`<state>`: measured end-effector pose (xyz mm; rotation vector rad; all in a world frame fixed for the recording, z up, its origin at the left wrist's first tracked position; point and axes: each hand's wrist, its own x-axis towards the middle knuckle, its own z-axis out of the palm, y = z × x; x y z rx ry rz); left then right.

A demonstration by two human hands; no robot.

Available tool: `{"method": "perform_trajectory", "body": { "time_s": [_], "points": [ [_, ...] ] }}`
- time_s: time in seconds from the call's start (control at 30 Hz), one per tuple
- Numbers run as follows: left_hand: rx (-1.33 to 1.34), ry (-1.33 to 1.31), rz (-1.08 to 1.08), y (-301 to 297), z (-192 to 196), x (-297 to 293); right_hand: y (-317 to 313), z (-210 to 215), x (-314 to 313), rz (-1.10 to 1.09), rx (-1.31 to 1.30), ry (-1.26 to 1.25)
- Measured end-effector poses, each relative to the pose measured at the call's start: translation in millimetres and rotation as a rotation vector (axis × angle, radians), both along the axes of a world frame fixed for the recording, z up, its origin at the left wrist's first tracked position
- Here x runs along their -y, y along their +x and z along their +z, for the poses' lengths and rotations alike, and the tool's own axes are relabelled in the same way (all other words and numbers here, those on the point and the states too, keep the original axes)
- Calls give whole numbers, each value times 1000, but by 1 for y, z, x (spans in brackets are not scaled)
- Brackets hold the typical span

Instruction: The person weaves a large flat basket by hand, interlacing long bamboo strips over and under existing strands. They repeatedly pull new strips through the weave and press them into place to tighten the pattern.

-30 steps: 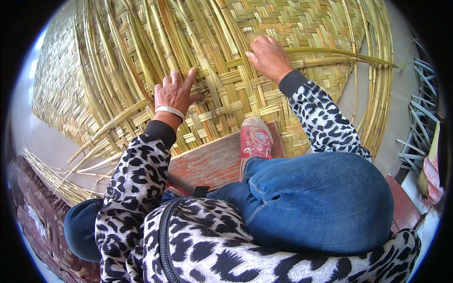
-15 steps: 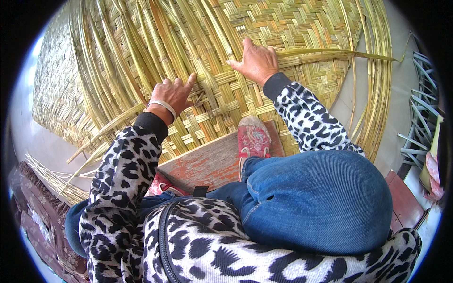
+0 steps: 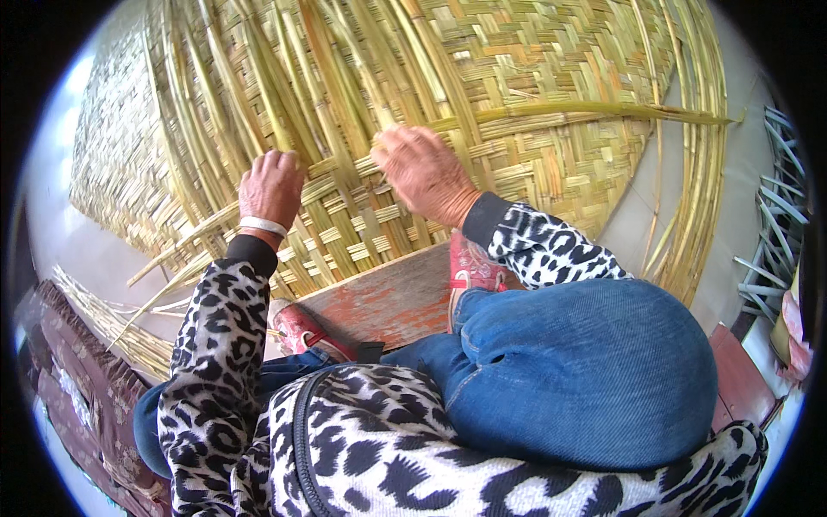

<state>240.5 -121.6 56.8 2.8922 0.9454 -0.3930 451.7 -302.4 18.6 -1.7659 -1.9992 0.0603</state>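
Note:
A large woven reed mat (image 3: 534, 77) covers the floor in front of me, with many loose yellow-green strips (image 3: 284, 77) fanning up from its unwoven part. My left hand (image 3: 271, 185), with a white bangle at the wrist, presses on the strips at the weave's edge, fingers curled over them. My right hand (image 3: 422, 172) lies on the woven part just to its right, fingertips at the loose strips. One long strip (image 3: 603, 109) runs sideways to the right from above this hand. Whether either hand pinches a strip is hidden.
My pink shoes (image 3: 472, 267) rest on a worn reddish wooden board (image 3: 379, 302) under my knees. A bundle of spare reed strips (image 3: 103, 319) lies at the left, beside a dark patterned cloth (image 3: 69, 414). More cut strips (image 3: 775, 224) lie at the right edge.
My right hand has slid left and down across the mat, closer to the left hand. My left hand has shifted slightly up onto the loose strips.

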Motion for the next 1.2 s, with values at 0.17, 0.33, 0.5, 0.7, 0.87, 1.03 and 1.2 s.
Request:
{"method": "perform_trajectory", "body": {
  "time_s": [0.17,0.33,0.5,0.7,0.87,1.03,1.2],
  "points": [
    [-250,-30,246,-24,-3,-17,-23,-4,-30,98,-21,-212],
    [-361,-186,228,-19,3,-35,-11,-7,-53,86,-116,-365],
    [-265,-526,350,-33,-5,-54,-11,-9,-57,58,-285,-409],
    [-309,-490,341,-37,-15,-51,-16,-3,-57,98,-128,-407],
    [-308,-483,307,-35,-8,-51,-27,6,-59,211,174,-440],
    [-344,-456,148,-65,11,-68,-28,11,-58,297,224,-395],
    [-386,-498,169,-126,51,-95,-5,61,-60,472,268,-746]
  ]
}}
